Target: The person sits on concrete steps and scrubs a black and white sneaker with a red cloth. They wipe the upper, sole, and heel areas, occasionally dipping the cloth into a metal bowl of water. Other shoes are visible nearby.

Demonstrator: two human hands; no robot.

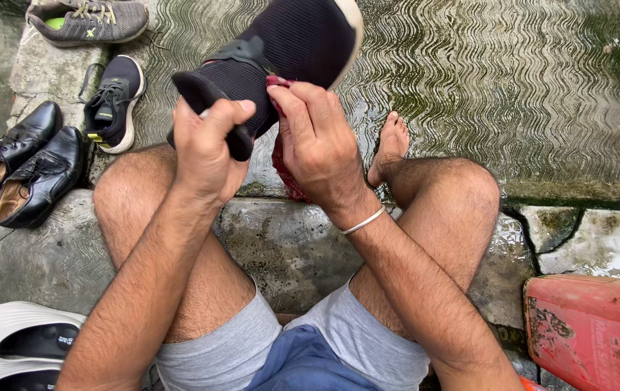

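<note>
A dark navy mesh sneaker (292, 40) with a white sole edge is held up in front of me, toe pointing away to the upper right. My left hand (205, 148) grips its heel collar. My right hand (313, 141) presses a red cloth (284, 174) against the shoe's side near the opening; the cloth hangs down below the hand. A thin silver bangle (363, 221) sits on my right wrist. I sit with bare knees apart, and my bare foot (391, 145) rests on the wet ground.
Left of me lie a pair of black leather dress shoes (27, 170), one black sneaker (113, 105) and a grey sneaker (89, 20). White slides (17, 337) sit at the bottom left. A red plastic container (588, 329) stands at the bottom right. The stone slabs (288, 246) look wet.
</note>
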